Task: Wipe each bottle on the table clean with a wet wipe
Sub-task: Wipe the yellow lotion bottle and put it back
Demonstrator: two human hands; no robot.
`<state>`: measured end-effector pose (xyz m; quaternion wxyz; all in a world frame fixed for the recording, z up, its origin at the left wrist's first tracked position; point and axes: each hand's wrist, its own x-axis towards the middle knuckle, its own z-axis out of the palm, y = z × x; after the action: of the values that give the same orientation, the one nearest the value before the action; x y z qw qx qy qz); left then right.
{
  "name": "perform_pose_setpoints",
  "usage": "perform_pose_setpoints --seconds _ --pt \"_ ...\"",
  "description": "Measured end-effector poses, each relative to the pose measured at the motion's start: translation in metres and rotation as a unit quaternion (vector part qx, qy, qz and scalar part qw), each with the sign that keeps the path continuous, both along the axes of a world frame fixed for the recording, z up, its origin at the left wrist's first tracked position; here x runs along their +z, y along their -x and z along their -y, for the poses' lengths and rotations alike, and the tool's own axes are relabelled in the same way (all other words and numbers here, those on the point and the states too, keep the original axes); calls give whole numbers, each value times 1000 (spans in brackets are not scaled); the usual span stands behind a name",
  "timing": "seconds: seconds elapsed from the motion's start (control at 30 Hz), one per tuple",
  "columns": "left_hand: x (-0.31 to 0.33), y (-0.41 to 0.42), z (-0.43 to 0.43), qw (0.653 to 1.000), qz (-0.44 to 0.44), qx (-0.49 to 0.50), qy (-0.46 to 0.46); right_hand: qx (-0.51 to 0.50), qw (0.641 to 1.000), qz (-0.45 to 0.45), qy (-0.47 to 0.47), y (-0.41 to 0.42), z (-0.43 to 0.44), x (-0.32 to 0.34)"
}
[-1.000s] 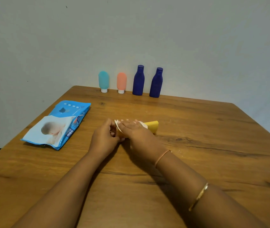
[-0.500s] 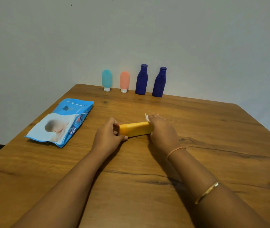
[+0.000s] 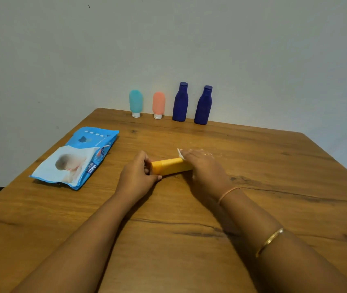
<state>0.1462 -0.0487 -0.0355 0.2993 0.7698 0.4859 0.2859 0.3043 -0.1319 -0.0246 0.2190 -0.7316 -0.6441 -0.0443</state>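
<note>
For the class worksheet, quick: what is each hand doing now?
Left hand: grips the yellow bottle.
Right hand: holds the wet wipe round that bottle.

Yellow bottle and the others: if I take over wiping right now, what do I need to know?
Left hand grips one end of the yellow bottle, which lies on its side on the table.
Right hand wraps the wet wipe round its other end.
Upright along the far edge: teal bottle, pink bottle, first blue bottle, second blue bottle. Wipes pack lies at the left.
Done: yellow bottle mid-wipe; whether the four were wiped cannot be told.
Left: finish it, then any unwiped ones.
</note>
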Motion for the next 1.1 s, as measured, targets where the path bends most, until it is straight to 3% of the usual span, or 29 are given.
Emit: perform_pose_setpoints --seconds 0.23,0.37,0.57,0.63,0.7,0.8,0.9,0.97,1.1 --pt "0 -2 5 1000 -18 -7 -21 -4 983 -170 76 -26 -7 21" --pt "0 -2 7 997 -2 -7 -75 13 986 -133 103 -10 0 19" --pt "-2 -2 8 992 33 -40 -114 77 992 -88 51 17 4 9" --pt "-3 -3 7 994 60 -27 -92 56 990 -121 54 14 3 8" --pt "-1 -4 7 991 132 -12 -9 30 984 -166 61 11 3 8" --pt "5 -9 13 962 228 -49 140 19 977 -207 51 10 5 9" --pt "10 -8 19 926 285 -117 218 4 965 -262 8 11 7 9" --pt "14 -8 23 906 319 -150 233 -9 953 -302 -21 13 7 10" --pt "20 -17 30 915 346 -147 148 6 910 -409 -62 18 6 22"
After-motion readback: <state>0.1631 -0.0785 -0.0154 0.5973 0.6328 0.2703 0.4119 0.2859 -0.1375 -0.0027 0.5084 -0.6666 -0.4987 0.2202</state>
